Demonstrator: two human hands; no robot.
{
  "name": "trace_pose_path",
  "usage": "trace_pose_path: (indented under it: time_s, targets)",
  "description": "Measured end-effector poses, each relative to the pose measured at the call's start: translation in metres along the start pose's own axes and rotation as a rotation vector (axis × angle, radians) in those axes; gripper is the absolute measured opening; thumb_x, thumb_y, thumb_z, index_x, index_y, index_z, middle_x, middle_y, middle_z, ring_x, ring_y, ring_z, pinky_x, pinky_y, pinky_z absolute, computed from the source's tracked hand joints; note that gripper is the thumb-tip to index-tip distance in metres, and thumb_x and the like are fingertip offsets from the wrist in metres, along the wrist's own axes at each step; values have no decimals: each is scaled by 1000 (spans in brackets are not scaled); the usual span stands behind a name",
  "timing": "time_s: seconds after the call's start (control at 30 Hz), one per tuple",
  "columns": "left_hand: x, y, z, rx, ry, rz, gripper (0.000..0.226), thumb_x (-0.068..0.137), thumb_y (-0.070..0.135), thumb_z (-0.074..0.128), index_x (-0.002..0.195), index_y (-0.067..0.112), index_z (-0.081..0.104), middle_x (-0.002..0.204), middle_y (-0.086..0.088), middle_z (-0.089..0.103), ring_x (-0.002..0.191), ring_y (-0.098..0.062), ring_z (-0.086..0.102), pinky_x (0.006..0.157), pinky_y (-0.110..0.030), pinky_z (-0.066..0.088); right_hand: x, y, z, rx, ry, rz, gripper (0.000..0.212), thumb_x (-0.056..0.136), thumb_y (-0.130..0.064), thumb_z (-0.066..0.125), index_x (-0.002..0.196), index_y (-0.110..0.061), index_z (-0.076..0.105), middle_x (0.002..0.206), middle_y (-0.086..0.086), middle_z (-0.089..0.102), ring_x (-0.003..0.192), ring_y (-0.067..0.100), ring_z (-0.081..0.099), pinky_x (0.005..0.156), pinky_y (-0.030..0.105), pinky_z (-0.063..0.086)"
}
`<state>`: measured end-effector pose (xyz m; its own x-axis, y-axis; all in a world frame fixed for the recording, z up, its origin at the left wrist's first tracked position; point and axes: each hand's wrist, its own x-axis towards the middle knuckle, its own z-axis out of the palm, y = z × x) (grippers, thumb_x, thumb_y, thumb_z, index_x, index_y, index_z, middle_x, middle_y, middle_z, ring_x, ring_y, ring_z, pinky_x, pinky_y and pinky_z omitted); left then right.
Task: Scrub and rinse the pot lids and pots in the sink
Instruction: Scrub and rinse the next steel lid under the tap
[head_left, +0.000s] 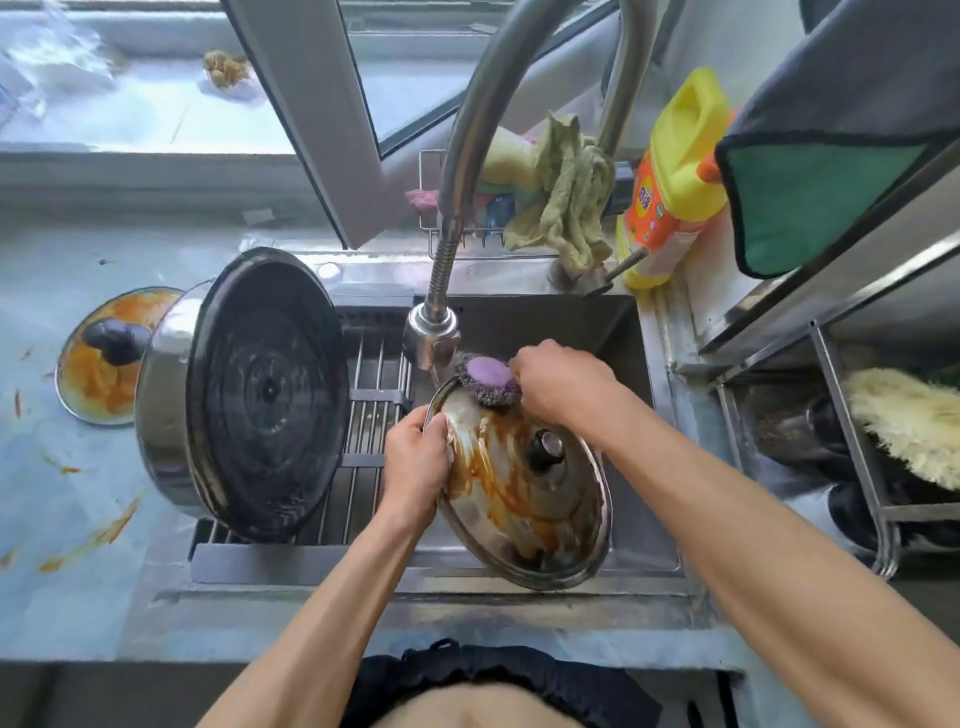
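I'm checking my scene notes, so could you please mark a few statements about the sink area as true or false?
1. The left hand grips the rim of the stained lid. True.
2. The right hand holds a yellow sponge. False: it holds a steel scrubber with a purple top.
3. The large pot lies on its side on the rack. True.
4. The second dirty lid is in the sink. False: it rests on the counter.

Left hand (415, 462) grips stained lid (524, 499); right hand (558, 387) presses scrubber (488, 382).
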<state>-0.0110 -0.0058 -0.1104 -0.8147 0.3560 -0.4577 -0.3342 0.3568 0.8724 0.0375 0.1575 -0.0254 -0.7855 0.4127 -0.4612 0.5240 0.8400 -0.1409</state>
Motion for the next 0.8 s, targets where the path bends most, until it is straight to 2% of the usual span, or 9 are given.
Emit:
trace_pose_path:
  time_s: [0.13,0.23,0.3,0.4,0.5,0.6,0.67,0.73,0.8]
  targets:
    - [8,4,-2,-14,-25,-21,27,100,7,52,75,7,61,64,-7,65,63,-23,59,55,-31,49,-9,-15,5,-45,-4,-143,40,89,-10,44,121,-23,63,107,9,62,101,36,64,70,36,42]
    - [7,11,-1,-19,-100,1,17,99,9,58,89,7,72,85,-18,76,78,-33,73,71,-44,61,-1,0,-3,-43,55,-59,38,90,-10,43,121,-20,62,107,7,63,97,34,64,68,36,42]
    - [6,15,-2,-2,-120,-1,8,94,5,64,95,6,72,87,-17,77,83,-35,76,74,-46,63,-8,-6,-3,-78,60,-122,40,92,-8,41,124,-17,61,109,9,62,98,34,63,67,36,39]
    - [4,19,-5,-3,-145,-23,16,87,-3,70,101,5,71,88,-15,78,82,-31,76,74,-43,64,-19,-10,-4,-113,50,-214,40,91,-6,41,124,-17,60,110,11,60,100,36,62,68,37,37]
    - [-1,21,-3,8,-153,-20,19,83,-7,73,99,4,71,87,-14,78,77,-27,76,67,-37,63,-8,6,-7,-74,54,-85,42,88,-6,43,124,-18,61,108,11,61,96,36,64,67,37,40]
    - [-3,21,-6,-1,-117,-19,22,81,-7,76,97,7,71,86,-11,78,79,-28,75,68,-36,63,-17,-6,2,-13,42,-191,46,88,-8,42,127,-26,60,109,10,61,98,36,63,68,37,41]
    - [0,16,-10,-1,-111,-29,19,83,-1,77,99,8,72,89,-14,78,81,-32,75,74,-44,63,-15,-5,6,27,42,-190,45,87,-9,45,125,-29,61,111,9,62,99,36,63,69,36,41]
    - [-1,13,-14,-25,-119,-20,17,92,17,75,99,2,71,90,-16,76,78,-32,70,76,-49,59,0,9,4,40,46,-62,40,88,-10,47,123,-24,61,113,9,60,101,36,63,71,36,42]
    - [-1,12,-14,-64,-71,-22,46,101,37,62,95,-9,64,82,-15,66,73,-25,61,70,-40,53,5,16,4,61,52,-3,37,88,-11,47,121,-20,61,113,10,60,100,36,63,72,37,43]
